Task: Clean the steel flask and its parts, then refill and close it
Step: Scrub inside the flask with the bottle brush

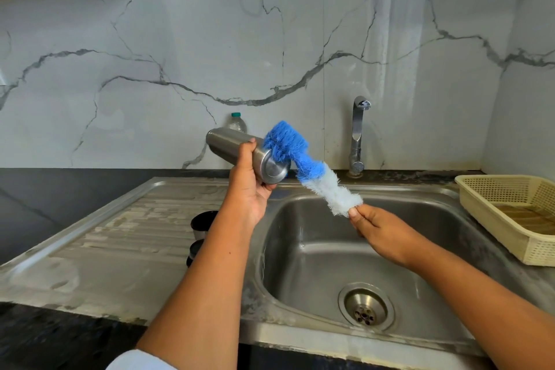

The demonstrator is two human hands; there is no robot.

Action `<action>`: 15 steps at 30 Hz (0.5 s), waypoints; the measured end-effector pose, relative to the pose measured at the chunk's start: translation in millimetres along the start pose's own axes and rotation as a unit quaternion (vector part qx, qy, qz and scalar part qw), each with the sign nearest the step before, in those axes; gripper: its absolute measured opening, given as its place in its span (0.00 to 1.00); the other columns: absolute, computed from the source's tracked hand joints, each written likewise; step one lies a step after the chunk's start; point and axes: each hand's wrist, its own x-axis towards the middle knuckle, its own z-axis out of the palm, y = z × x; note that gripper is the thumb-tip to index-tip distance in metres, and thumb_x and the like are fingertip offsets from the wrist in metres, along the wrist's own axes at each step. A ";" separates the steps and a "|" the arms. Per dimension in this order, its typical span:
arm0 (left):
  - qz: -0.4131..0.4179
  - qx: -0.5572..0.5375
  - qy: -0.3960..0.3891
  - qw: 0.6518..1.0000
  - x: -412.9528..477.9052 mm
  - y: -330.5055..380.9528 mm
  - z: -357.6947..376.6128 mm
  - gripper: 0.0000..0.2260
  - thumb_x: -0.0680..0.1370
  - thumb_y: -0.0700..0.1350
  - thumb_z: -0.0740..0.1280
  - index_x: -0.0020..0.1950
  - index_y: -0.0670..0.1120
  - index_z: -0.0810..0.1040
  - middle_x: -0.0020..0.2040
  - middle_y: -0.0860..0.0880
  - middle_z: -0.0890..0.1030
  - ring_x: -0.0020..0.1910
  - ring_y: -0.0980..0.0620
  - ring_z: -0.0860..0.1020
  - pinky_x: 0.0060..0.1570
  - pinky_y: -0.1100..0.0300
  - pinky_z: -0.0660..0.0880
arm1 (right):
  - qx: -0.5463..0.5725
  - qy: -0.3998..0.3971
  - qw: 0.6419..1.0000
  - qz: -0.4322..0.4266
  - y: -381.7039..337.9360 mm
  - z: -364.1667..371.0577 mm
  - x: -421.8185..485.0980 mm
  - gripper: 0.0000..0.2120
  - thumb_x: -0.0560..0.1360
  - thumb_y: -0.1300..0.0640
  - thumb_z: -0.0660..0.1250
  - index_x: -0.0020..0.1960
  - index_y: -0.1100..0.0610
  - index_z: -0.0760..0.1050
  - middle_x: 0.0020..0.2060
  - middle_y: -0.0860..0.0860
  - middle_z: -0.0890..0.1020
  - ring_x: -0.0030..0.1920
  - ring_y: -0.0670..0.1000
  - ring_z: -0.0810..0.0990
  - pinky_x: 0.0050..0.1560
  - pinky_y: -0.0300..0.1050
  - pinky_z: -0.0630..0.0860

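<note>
We log: left hand (pixel 250 189) grips cylindrical steel flask (pixel 229 141), right hand (pixel 383 233) pinches blue-white bristle brush (pixel 303 168); left forearm (pixel 207 285) half-hides black cups (pixel 201 221); cream mesh basket (pixel 498 189) right of right hand.

Your left forearm (pixel 210 264) covers part of two dark cups (pixel 201 222), and your right hand (pixel 381 230) hides the handle of the brush (pixel 300 165). The mouth of the flask (pixel 229 143) faces away unseen, and the basket (pixel 507 210) runs off the right edge.

Left hand (pixel 249 186) raised above the sink's (pixel 315 249) left rim, fingers curled round the flask (pixel 231 141). Right hand (pixel 378 231) held lower over the sink, brush (pixel 300 159) end pinched between thumb and fingers.
</note>
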 end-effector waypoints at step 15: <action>-0.045 -0.053 0.020 0.997 -0.8 -2.5 9.3 0.20 0.78 0.56 0.71 0.62 0.44 0.79 0.51 0.46 0.86 0.49 0.49 0.85 0.38 0.59 0.82 | -0.016 0.011 1.000 -0.002 8.7 -0.6 1.8 0.21 0.85 0.43 0.52 0.75 0.43 0.69 0.61 0.38 0.75 0.63 0.43 0.74 0.63 0.38 0.66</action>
